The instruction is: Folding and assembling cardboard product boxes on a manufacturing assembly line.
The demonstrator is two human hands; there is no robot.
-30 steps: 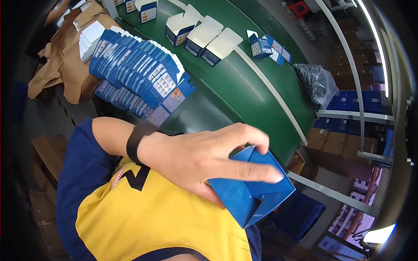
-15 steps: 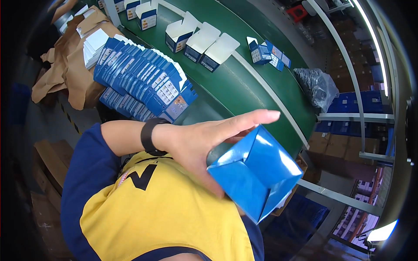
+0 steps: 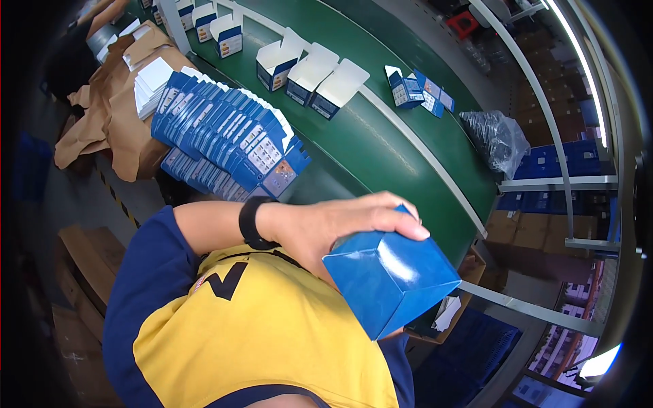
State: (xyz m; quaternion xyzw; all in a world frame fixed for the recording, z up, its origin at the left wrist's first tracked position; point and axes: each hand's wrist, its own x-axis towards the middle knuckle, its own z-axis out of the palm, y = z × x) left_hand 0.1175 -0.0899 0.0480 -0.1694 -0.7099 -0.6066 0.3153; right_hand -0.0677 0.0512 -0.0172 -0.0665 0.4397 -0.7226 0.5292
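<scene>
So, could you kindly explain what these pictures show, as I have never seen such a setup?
There is no machine: a person works with bare hands. The view comes from a wide fisheye camera worn on the person's head, looking down, so straight edges bend near the rim. The left hand, wearing a black wristband, grips a glossy blue cardboard box; the right hand is not clearly visible. On the long green work surface stand blue cardboard boxes with open white flaps. Toward the left lies an overlapping stack of flat blue printed cartons, beside crumpled brown paper.
</scene>
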